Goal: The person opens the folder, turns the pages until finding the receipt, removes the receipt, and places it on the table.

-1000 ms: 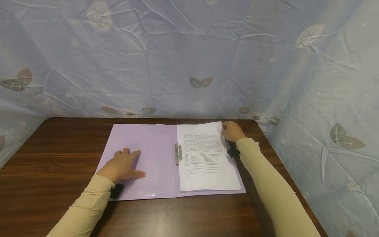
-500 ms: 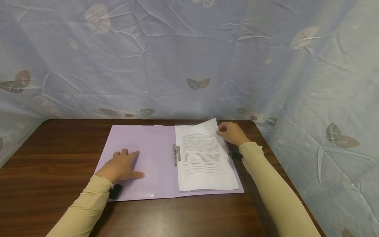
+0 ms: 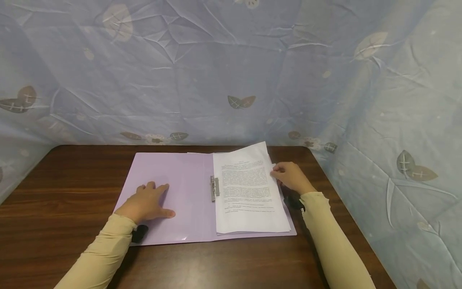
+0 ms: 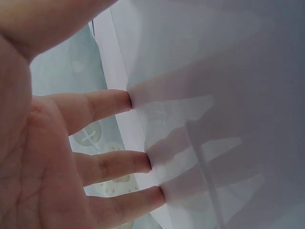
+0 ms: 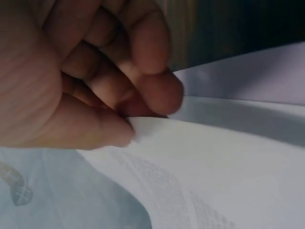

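A light purple folder (image 3: 193, 192) lies spread flat on the table, with a metal clip (image 3: 215, 188) by its spine. On its right side rests a stack of printed paper (image 3: 249, 188); the top sheet's upper right corner is lifted. My right hand (image 3: 291, 176) pinches that sheet's right edge between thumb and fingers, and the right wrist view shows the sheet (image 5: 228, 157) bending up from the pages below. My left hand (image 3: 148, 202) rests on the left cover with fingers spread. In the left wrist view the fingertips (image 4: 125, 99) touch the glossy cover (image 4: 257, 95).
The dark wooden table (image 3: 65, 192) reaches to a patterned cloth hanging (image 3: 202, 80) behind and at the right. A black wrist device (image 3: 140, 233) sits under the left sleeve, and another black device (image 3: 294, 202) under the right.
My right hand has slid down the right edge of the paper, toward me. The top sheet's upper right corner has risen. My left hand stays in place on the cover.
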### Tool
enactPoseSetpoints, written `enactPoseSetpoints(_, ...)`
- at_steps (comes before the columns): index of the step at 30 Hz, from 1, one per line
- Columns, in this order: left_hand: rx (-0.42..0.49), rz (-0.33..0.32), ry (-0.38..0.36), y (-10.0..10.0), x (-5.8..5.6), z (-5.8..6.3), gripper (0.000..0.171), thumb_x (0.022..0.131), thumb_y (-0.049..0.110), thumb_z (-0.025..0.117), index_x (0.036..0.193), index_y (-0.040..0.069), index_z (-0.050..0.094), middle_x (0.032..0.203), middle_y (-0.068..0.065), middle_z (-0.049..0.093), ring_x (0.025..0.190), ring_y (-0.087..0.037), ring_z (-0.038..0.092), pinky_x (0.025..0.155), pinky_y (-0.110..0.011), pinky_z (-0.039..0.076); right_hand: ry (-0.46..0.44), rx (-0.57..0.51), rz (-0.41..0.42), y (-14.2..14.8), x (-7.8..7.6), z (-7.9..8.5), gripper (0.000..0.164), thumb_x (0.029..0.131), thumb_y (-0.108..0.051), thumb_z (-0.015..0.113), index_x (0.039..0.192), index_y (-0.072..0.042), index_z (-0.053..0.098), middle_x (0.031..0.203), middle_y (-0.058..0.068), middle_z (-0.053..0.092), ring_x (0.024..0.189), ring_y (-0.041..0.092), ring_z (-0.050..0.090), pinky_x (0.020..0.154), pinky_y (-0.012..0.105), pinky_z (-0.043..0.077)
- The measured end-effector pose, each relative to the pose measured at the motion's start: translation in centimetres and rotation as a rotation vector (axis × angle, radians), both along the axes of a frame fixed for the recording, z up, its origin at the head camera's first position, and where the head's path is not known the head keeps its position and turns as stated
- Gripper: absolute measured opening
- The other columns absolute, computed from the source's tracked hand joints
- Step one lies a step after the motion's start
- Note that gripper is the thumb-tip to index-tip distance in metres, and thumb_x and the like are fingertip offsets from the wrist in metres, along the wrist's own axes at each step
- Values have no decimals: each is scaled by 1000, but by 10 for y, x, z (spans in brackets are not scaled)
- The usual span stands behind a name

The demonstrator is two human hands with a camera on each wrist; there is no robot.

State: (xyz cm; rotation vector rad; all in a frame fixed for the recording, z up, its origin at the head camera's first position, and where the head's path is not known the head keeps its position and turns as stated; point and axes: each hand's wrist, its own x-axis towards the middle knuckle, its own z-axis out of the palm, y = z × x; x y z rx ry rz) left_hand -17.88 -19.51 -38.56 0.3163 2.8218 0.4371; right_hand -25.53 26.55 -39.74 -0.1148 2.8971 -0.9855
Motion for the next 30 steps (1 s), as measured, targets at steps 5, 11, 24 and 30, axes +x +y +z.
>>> enactPoseSetpoints(5,4,3,-5,0,0,-1,106,74,57,88,151,-3,46,144,-46,37,132,-70,33,95,-80,40,-21,-31,-7,0,5,-2,23,98,-19,70,112,-1,73,98,13,70,75,22,65,68,34,57)
enactPoseSetpoints(11,7,0,0,-1,0,-1,107,73,58,88,151,-3,46,144,-46,37,132,-71,33,95,-80,40,-39,-34,1,1,10,-1,21,98,-19,71,110,-2,72,96,12,70,73,21,64,66,33,57)
enactPoseSetpoints(24,-34,-3,13,-2,-1,-2,106,73,62,85,150,0,48,146,-44,38,133,-68,35,99,-81,35,75,-85,-44,-2,15,3,15,99,-16,69,103,-3,74,87,11,68,69,21,60,62,32,53)
enactPoseSetpoints(30,-19,-29,47,-5,-3,1,105,74,64,84,150,1,49,154,-42,31,140,-66,27,101,-86,26,123,-87,-49,0,14,1,16,98,-17,70,103,-3,74,81,10,66,65,21,57,58,32,49)
